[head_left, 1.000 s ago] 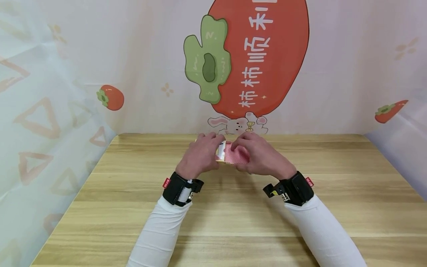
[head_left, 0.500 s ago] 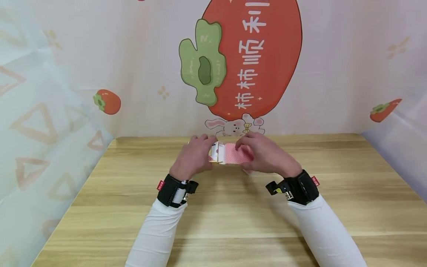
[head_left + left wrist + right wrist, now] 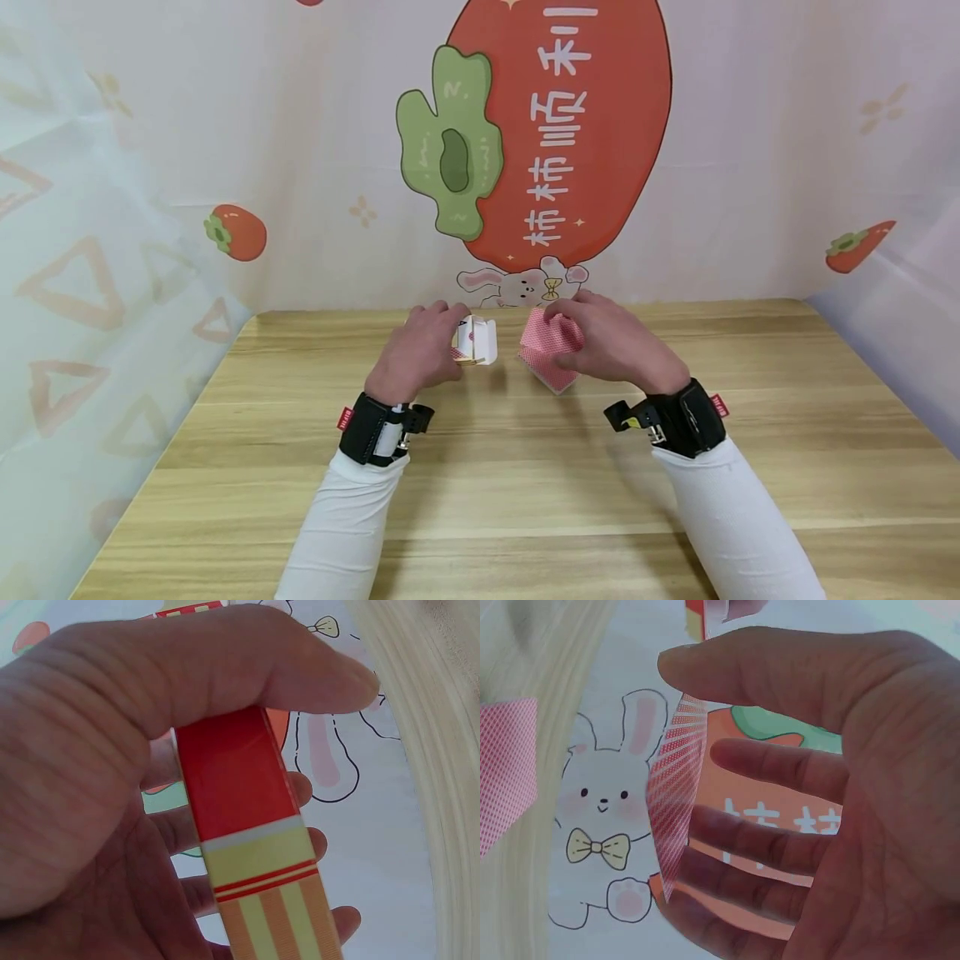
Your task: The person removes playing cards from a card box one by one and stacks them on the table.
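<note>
Above the far half of the wooden table (image 3: 525, 467), near its back edge, I see both hands raised side by side with a clear gap between them. My view from the head camera shows the left hand (image 3: 420, 354) gripping an opened card box (image 3: 476, 340), its white flap end turned toward the right hand. From the left wrist camera, the thumb lies across the top of the box's narrow side, red above and yellow with orange stripes below, while the fingers (image 3: 300, 787) curl round behind it, clamped on the box. The right hand (image 3: 611, 346) holds a deck of cards (image 3: 551, 354) with red patterned backs, tilted with one corner pointing down toward the table but not touching it. From the right wrist camera, the thumb presses on the deck's upper edge and the fingers (image 3: 780, 769) wrap the far face, so the cards are pinched between them; the deck (image 3: 676, 787) shows edge-on there. Box and deck are apart, just beside each other. Behind the hands hangs a backdrop (image 3: 750, 150) printed with a large persimmon (image 3: 615, 125) bearing white characters and a small rabbit (image 3: 521, 285) at table level. White sleeves and black wrist straps (image 3: 371, 429) cover both forearms.
</note>
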`<act>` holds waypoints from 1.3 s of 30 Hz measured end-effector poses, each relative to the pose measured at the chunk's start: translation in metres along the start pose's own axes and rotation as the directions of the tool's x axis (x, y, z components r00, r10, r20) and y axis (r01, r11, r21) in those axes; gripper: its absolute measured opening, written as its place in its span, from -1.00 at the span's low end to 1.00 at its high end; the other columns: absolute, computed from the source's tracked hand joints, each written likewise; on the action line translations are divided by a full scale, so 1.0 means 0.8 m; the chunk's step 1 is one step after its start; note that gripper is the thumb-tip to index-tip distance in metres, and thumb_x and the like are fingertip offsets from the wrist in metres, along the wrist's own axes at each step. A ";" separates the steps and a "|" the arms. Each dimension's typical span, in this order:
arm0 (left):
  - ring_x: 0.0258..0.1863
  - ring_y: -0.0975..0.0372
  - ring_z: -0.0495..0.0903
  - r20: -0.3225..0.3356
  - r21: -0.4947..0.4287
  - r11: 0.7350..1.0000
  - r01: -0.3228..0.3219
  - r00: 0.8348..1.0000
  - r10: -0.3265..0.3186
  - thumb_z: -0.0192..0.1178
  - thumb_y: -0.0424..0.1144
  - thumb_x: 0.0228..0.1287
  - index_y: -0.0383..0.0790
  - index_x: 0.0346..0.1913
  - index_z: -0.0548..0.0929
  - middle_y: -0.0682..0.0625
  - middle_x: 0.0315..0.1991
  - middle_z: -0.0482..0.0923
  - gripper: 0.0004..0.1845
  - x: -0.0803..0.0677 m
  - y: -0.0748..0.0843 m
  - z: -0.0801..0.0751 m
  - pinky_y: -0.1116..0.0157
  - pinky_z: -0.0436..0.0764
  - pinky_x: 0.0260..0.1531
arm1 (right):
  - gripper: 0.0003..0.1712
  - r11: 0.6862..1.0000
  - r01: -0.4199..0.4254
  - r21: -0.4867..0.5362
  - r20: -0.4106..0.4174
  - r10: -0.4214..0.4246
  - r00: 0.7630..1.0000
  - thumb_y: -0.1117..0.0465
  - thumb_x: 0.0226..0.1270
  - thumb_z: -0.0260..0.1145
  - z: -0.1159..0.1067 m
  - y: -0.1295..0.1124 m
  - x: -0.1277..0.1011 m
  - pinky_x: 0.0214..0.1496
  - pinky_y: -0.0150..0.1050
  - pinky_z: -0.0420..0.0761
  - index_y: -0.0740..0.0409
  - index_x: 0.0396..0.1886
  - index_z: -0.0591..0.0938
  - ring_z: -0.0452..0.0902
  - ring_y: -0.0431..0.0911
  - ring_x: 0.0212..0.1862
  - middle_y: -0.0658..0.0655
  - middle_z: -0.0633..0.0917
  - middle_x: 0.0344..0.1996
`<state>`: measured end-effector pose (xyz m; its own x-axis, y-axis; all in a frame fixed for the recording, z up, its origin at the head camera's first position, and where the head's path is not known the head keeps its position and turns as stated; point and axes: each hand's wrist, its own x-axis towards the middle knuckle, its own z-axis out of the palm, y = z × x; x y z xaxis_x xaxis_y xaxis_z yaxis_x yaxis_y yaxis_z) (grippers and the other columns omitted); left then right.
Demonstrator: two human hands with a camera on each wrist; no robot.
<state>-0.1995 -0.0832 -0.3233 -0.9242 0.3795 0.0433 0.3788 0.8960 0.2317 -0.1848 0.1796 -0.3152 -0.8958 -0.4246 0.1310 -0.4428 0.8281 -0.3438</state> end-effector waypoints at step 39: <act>-0.10 -0.01 0.46 0.002 -0.028 1.000 -0.012 1.000 0.012 0.52 -0.34 -0.10 -0.17 0.34 0.48 -0.11 -0.04 0.52 -0.18 0.000 -0.003 -0.004 0.13 0.56 -0.23 | -0.32 0.983 -0.138 -0.124 0.106 0.152 0.983 -0.03 0.27 0.47 0.047 0.005 0.020 -0.37 -0.16 0.47 0.04 0.35 0.56 0.42 0.07 -0.16 0.22 0.50 -0.17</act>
<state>-0.2002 -0.0859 -0.3207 -0.9196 0.3904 0.0440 0.3879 0.8847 0.2586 -0.1994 0.1625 -0.3492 -0.9435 -0.3305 -0.0221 -0.3158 0.9177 -0.2409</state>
